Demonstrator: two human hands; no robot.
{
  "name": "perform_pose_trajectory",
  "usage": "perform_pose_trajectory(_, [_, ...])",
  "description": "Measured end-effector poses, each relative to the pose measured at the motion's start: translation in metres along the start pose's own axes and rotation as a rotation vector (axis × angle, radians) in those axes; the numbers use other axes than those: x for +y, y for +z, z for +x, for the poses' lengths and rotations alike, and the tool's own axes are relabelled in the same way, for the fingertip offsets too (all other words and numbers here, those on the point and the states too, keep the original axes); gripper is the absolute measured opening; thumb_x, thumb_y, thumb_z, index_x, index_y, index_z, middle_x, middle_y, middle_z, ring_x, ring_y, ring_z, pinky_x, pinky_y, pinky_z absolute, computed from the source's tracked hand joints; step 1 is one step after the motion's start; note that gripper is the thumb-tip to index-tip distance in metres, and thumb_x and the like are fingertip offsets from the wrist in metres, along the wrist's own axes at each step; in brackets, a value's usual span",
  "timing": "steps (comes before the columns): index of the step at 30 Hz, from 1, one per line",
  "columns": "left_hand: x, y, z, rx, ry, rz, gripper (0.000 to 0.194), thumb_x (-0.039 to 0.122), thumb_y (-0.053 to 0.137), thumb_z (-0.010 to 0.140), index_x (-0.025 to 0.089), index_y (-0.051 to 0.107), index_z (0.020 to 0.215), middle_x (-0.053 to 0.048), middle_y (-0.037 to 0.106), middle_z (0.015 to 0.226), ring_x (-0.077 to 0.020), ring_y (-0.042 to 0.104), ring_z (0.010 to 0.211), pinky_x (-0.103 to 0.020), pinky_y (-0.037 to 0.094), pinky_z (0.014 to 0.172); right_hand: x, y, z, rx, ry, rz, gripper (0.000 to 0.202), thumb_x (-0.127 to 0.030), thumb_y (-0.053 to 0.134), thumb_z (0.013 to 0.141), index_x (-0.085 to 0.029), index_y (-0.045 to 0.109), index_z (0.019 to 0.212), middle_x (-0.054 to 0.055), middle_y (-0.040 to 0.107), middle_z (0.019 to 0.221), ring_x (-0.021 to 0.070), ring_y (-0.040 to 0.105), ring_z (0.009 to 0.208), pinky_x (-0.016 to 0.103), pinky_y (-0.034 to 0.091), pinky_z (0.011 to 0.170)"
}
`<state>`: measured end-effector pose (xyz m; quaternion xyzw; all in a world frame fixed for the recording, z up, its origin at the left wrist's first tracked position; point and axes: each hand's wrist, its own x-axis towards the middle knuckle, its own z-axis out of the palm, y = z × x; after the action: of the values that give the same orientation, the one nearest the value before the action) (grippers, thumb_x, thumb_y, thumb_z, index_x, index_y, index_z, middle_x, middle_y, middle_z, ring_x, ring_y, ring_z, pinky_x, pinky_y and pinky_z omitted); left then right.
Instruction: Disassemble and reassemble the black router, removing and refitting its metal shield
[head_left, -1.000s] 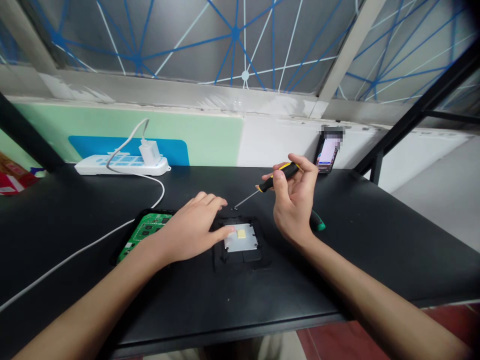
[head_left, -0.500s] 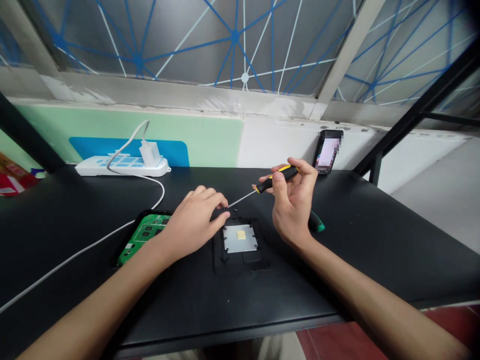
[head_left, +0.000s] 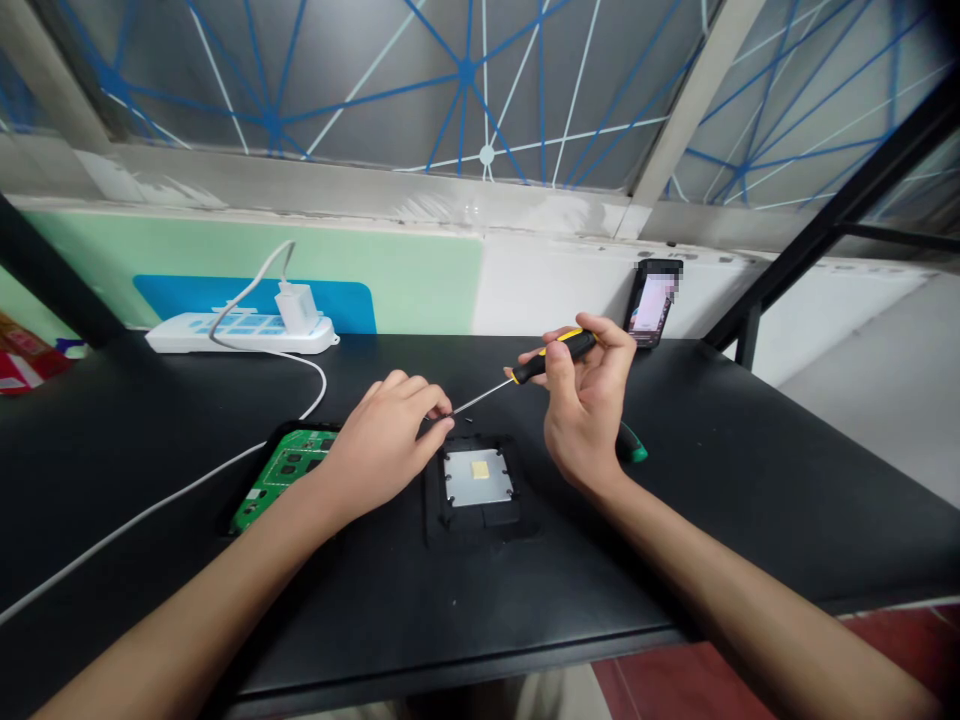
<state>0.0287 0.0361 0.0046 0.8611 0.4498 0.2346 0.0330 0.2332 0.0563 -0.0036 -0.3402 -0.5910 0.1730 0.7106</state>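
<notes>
My right hand (head_left: 589, 400) is closed around the black-and-yellow handle of a screwdriver (head_left: 541, 363), its thin shaft slanting down to the left. The tip reaches the fingertips of my left hand (head_left: 386, 435). Thumb and forefinger there are pinched near the tip, and whatever lies between them is too small to make out. A small dark screw (head_left: 469, 420) lies on the table just right of the tip. Below it rests a black plastic cover (head_left: 487, 518) bearing a silver metal plate (head_left: 459, 485) with a yellow pad (head_left: 480, 470). Left of my left hand, partly hidden, is a green circuit board (head_left: 289, 465) in a black housing.
A green-and-black tool handle (head_left: 632, 443) is partly behind my right wrist. At the back stand a white power strip (head_left: 187, 335) with a charger (head_left: 298, 308) and a phone (head_left: 651, 305) against the wall. A white cable (head_left: 172, 492) crosses the left side of the black table (head_left: 360, 620).
The view has shifted very slightly. Both hands and the screwdriver keep nearly the same pose, its tip still at the left fingertips.
</notes>
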Motion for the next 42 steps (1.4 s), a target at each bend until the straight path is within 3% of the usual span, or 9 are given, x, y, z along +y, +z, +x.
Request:
perform_pose_trajectory(8, [-0.004,0.001,-0.001,-0.026,0.010,0.026,0.014,0.025,0.049,0.098,0.020,0.062,0.095,-0.005,0.066,0.096,-0.0247,0.052,0.093,-0.041,0.045,0.085,-0.001,-0.007,0.008,0.023,-0.034,-0.094,0.031,-0.036,0.054,0.097,-0.033,0.041,0.125,0.003,0.059,0.101,0.0151,0.065,0.072,0.036,0.058,0.066])
perform_pose_trajectory(12, [-0.007,0.003,-0.002,-0.059,0.022,0.052,0.015,0.024,0.049,0.099,0.021,0.064,0.098,-0.005,0.066,0.099,-0.0260,0.052,0.095,-0.042,0.044,0.086,-0.001,-0.014,0.014,-0.037,0.011,-0.229,0.036,-0.038,0.057,0.095,-0.031,0.046,0.129,0.002,0.061,0.089,0.0159,0.056,0.066,0.033,0.050,0.058])
perform_pose_trajectory(16, [-0.010,0.004,-0.002,-0.098,0.029,0.065,0.015,0.022,0.051,0.099,0.021,0.066,0.102,-0.006,0.066,0.102,-0.0268,0.052,0.097,-0.042,0.044,0.089,0.002,-0.018,0.016,-0.190,0.097,-0.508,0.033,-0.036,0.061,0.092,-0.023,0.059,0.121,-0.001,0.057,0.075,0.0114,0.044,0.055,0.032,0.043,0.059])
perform_pose_trajectory(22, [-0.012,0.006,-0.002,-0.111,0.019,0.107,0.015,0.022,0.053,0.099,0.020,0.067,0.105,-0.007,0.066,0.104,-0.0277,0.053,0.100,-0.042,0.043,0.091,0.013,-0.020,0.013,-0.553,0.168,-0.898,0.031,-0.032,0.059,0.090,-0.019,0.064,0.118,0.009,0.063,0.104,0.0168,0.059,0.075,0.036,0.049,0.078])
perform_pose_trajectory(27, [-0.009,0.004,-0.003,-0.117,0.018,0.125,0.018,0.023,0.052,0.099,0.018,0.066,0.109,-0.008,0.066,0.106,-0.0283,0.053,0.101,-0.044,0.044,0.090,0.017,-0.022,0.010,-0.654,0.229,-0.986,0.031,-0.031,0.057,0.089,-0.017,0.064,0.115,0.013,0.062,0.105,0.0243,0.063,0.091,0.038,0.048,0.080])
perform_pose_trajectory(33, [0.004,-0.008,-0.007,-0.148,0.058,0.022,0.022,0.036,0.057,0.098,0.022,0.065,0.113,-0.006,0.065,0.111,-0.0282,0.055,0.105,-0.044,0.043,0.093,0.014,-0.022,0.009,-0.720,0.264,-1.086,0.029,-0.028,0.055,0.088,-0.016,0.064,0.114,0.014,0.063,0.107,0.0256,0.064,0.089,0.038,0.046,0.076])
perform_pose_trajectory(36, [0.008,-0.012,-0.010,-0.221,0.082,-0.060,0.033,0.044,0.064,0.094,0.024,0.063,0.120,-0.006,0.063,0.117,-0.0283,0.055,0.109,-0.043,0.043,0.096,0.013,-0.023,0.008,-0.720,0.263,-1.124,0.029,-0.028,0.055,0.088,-0.017,0.064,0.113,0.015,0.064,0.107,0.0264,0.064,0.087,0.037,0.044,0.073])
perform_pose_trajectory(42, [0.010,-0.017,-0.015,-0.366,0.092,-0.106,0.078,0.066,0.077,0.074,0.025,0.054,0.136,-0.008,0.055,0.133,-0.0338,0.049,0.121,-0.048,0.040,0.105,0.016,-0.024,0.008,-0.683,0.240,-1.101,0.026,-0.027,0.058,0.088,-0.017,0.063,0.111,0.014,0.065,0.102,0.0260,0.065,0.086,0.036,0.045,0.072])
